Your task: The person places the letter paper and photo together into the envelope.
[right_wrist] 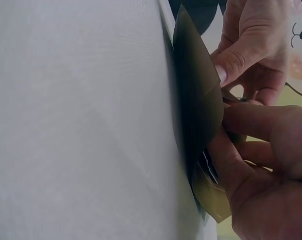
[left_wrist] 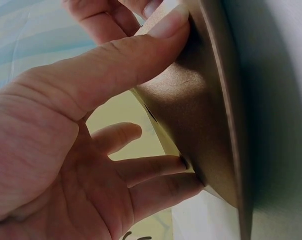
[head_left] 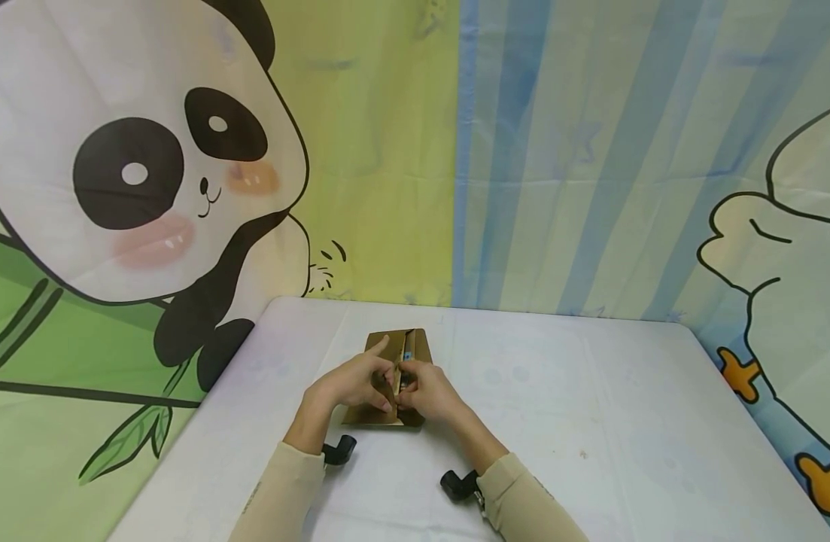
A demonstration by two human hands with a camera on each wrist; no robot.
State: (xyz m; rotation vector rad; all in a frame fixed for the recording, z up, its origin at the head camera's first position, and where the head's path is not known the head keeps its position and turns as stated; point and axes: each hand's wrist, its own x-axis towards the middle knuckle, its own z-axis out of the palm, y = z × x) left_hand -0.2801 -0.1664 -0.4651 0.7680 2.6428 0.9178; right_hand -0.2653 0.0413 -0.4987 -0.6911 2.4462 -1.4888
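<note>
1. The left hand (head_left: 352, 384) and right hand (head_left: 428, 391) both pinch the brown paper (head_left: 415, 348) at the frame's lower middle.
2. The paper's long side points away, up the frame.
3. Both hands are equally near.

1. Brown kraft envelope (head_left: 394, 376), plain, with a small blue spot at its open slit; darker olive-brown in shadow in both wrist views.
2. White worktop (head_left: 591, 421), with faint pale blotches.
3. Beige sleeves (head_left: 279, 489) on both arms.
4. Black wrist mounts (head_left: 338, 450), matte.
5. Backdrop on the left (head_left: 360, 150): yellow-green, printed with a black-and-white panda (head_left: 137, 150) with pink cheeks, plus green bamboo leaves outlined in dark lines.
6. Backdrop on the right (head_left: 591, 150): blue and pale cream vertical stripes, with a cream cartoon figure (head_left: 780, 226) outlined in black and orange patches.
</note>
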